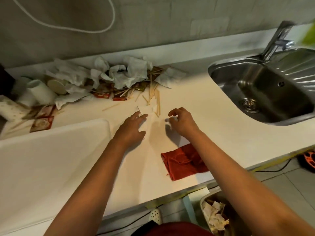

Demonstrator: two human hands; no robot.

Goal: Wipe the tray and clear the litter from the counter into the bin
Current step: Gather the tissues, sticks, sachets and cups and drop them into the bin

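A heap of litter lies at the back of the white counter: crumpled paper towels, red sachets, wooden stir sticks and paper cups. My left hand reaches forward with fingers straight, its fingertips by a thin stick. My right hand hovers beside it, fingers loosely curled and holding nothing. A white tray sits on the left under my left forearm. A red cloth lies folded near the front edge, partly under my right forearm. The bin below holds paper scraps.
A steel sink with a tap takes up the right side. A white cable loops on the wall. On the floor at right lie an orange object and a black cable.
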